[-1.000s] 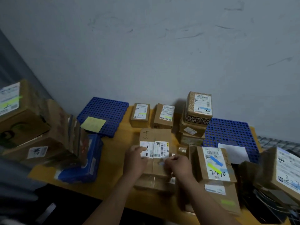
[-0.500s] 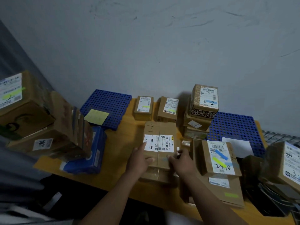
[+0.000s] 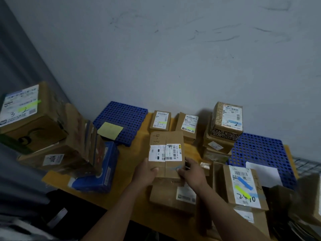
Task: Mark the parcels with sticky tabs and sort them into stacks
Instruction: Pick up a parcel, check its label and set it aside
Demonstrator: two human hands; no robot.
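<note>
A brown parcel (image 3: 165, 145) marked "4-3" with a white label lies on top of another parcel (image 3: 171, 195) at the table's middle. My left hand (image 3: 146, 173) grips its near left edge, thumb on top. My right hand (image 3: 192, 170) grips its near right corner, where a faint blue tab lies under the thumb. Two small parcels (image 3: 160, 120) (image 3: 188, 124) with yellow-green tabs stand at the back. A stack topped by a blue-tabbed parcel "3-2" (image 3: 227, 119) rises to the right. A parcel "2410" (image 3: 243, 186) with blue and yellow tabs lies near right.
Blue perforated mats lie at the back left (image 3: 125, 119), holding a yellow sticky pad (image 3: 110, 130), and at the right (image 3: 260, 152), holding white paper (image 3: 262, 173). Large boxes (image 3: 33, 117) and a blue package (image 3: 99, 174) crowd the left. The table (image 3: 132, 157) is yellow wood.
Both hands slid down from the label to the parcel's near edge. The view has shifted, so everything sits slightly higher and farther right.
</note>
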